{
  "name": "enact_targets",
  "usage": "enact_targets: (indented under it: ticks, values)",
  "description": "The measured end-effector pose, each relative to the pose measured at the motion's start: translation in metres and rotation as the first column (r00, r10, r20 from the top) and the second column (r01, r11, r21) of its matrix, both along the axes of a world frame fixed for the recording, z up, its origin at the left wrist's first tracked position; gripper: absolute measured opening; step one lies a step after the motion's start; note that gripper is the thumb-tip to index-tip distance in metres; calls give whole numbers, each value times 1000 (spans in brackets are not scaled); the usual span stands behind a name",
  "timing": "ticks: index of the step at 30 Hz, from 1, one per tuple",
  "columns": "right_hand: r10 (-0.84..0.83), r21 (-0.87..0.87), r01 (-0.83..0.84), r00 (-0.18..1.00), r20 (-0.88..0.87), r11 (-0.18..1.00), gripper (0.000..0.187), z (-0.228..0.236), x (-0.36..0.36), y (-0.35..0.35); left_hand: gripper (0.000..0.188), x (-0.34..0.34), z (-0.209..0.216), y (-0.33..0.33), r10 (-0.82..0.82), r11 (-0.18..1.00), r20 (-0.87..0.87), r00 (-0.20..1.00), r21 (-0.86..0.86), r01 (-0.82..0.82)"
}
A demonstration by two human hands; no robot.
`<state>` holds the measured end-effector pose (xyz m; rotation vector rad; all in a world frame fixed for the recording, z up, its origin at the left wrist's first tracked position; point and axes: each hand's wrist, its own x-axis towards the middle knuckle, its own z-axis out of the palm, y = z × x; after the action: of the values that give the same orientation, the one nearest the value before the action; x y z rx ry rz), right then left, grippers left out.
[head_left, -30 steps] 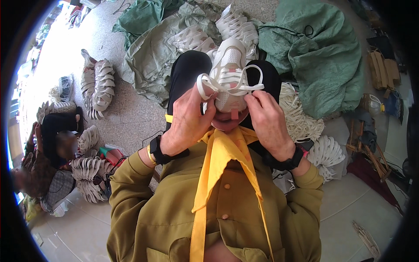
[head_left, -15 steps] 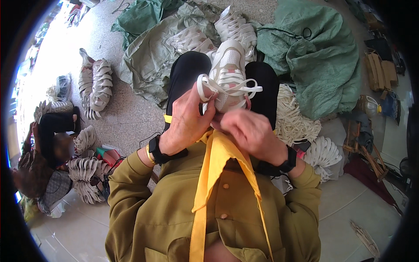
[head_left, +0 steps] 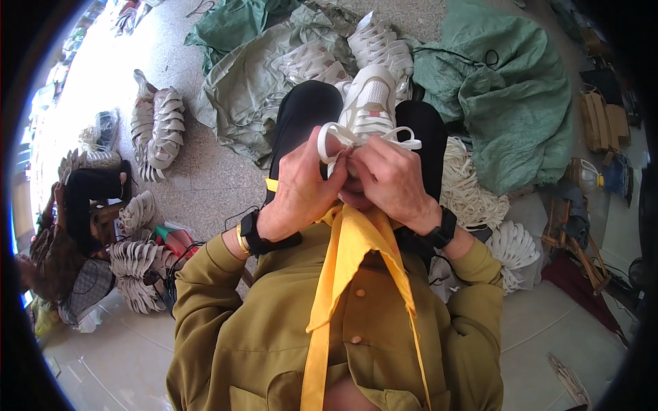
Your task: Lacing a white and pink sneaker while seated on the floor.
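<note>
A white and beige sneaker (head_left: 373, 89) rests between my knees, toe pointing away from me. Its white shoelace (head_left: 327, 139) forms a loop on the left and another on the right, meeting over the tongue. My left hand (head_left: 299, 183) is closed, thumb and forefinger pinching the lace at the base of the left loop. Right beside it, my right hand (head_left: 397, 179) is closed with its fingertips on the lace near the middle. The fingertips of both hands nearly touch. The heel end of the sneaker is mostly hidden behind my hands.
Stacks of white sneaker uppers (head_left: 166, 127) lie on the left floor, and more (head_left: 381, 44) lie ahead on a grey-green sheet (head_left: 236, 103). To the right are a green sack (head_left: 514, 103) and a heap of white laces (head_left: 469, 192). Another person (head_left: 89, 198) sits at far left.
My right hand has risen from below the sneaker's opening to the lace, meeting my left fingertips. My left hand keeps its hold. The whole view has shifted slightly.
</note>
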<state>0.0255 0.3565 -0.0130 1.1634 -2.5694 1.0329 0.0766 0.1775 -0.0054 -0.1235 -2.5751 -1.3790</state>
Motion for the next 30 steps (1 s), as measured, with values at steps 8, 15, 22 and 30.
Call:
enact_targets:
  ticks: [8,15,22,30]
  values:
    - [47,-100,-26,976,214,995,8,29,17,59,22,-2,-5,-1,-31,999,-54,998,18,32]
    - [90,-143,-24,873,479,989,4,17,24,75,13,-3,3,-1,-34,995,16,999,97,32]
    - [-243,-198,410,795,556,890,9,-3,1,82,10,-7,-9,-11,30,976,45,999,214,-39]
    - [-121,-194,387,655,746,902,11,-19,-16,71,13,-7,3,-24,-152,949,89,984,291,120]
